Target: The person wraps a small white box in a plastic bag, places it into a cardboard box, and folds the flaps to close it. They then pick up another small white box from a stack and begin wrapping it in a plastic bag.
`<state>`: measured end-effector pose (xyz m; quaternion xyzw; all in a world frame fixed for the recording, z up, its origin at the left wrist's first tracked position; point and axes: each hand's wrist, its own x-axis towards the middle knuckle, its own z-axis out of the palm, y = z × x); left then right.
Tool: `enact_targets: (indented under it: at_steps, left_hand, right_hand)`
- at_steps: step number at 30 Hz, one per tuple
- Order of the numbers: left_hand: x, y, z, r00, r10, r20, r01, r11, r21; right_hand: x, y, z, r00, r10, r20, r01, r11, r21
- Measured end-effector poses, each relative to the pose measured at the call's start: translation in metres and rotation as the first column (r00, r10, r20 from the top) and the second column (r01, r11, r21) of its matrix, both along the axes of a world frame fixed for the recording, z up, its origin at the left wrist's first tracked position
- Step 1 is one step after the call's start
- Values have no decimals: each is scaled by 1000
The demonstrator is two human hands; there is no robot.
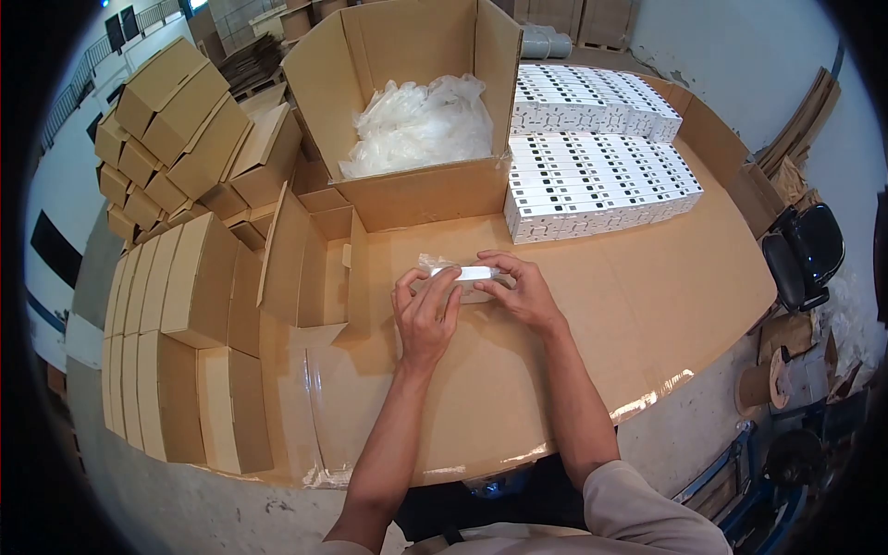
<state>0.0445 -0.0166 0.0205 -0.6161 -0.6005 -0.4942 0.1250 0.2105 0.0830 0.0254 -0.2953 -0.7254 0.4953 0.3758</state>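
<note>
Between my two hands is a small white box (464, 274), with clear plastic film around its ends. My left hand (428, 310) holds its left part with fingers bent over it. At the right end, my right hand (521, 289) pinches the box and film between thumb and fingers. Just left of my hands an open, empty-looking brown carton (326, 268) stands on the cardboard-covered table (610, 296). Behind them a large open carton (425, 194) holds a heap of clear plastic bags (425, 120).
Rows of white printed boxes (601, 180) are stacked at the back right. Brown cartons (176, 287) stand along the left side, with more cartons (171, 120) piled behind. A black chair (805, 254) is beyond the right edge.
</note>
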Motion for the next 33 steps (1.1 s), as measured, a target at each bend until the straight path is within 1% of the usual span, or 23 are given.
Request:
enact_targets:
  at_steps: [3, 6, 9, 12, 15, 18, 21, 24, 27, 30, 33]
  left_hand:
    - [-4, 0, 2, 1000, -23, 19, 24, 999, -26]
    - [-7, 0, 3, 998, -9, 68, 13, 998, -62]
    - [-9, 1, 3, 992, -27, 126, 36, 997, -68]
    - [-10, 0, 6, 972, -58, 228, 84, 991, -104]
    - [-12, -2, 9, 905, -104, 413, 187, 968, -166]
    - [-16, -6, 19, 823, -10, 568, 244, 909, -338]
    - [-25, 2, -7, 743, -95, 662, 336, 909, -246]
    - [-26, 10, -22, 609, -184, 771, 412, 904, -110]
    - [-27, 8, -19, 575, -155, 804, 447, 882, -150]
    - [-25, 5, -14, 596, -58, 801, 416, 875, -246]
    - [-21, -1, -10, 668, -61, 742, 385, 882, -274]
  right_hand:
    - [2, -2, 5, 1000, 11, 13, -11, 1000, 2]
    - [3, -2, 6, 999, 2, 33, -4, 999, 40]
    - [3, -2, 4, 1000, 17, 7, -17, 1000, 14]
    - [3, -1, 5, 999, 20, 30, -21, 1000, 18]
    - [3, -3, 8, 999, 2, 46, -2, 1000, 17]
    - [4, -2, 11, 997, 72, -35, -69, 994, 88]
    - [1, -6, 17, 998, 30, -57, -23, 993, 115]
    - [0, -8, 17, 997, 17, -69, -13, 998, 55]
    - [1, -7, 16, 1000, -23, -2, 23, 985, 170]
    - [1, -9, 19, 994, -78, 81, 59, 973, 222]
    - [-1, -8, 10, 997, -73, 37, 68, 991, 116]
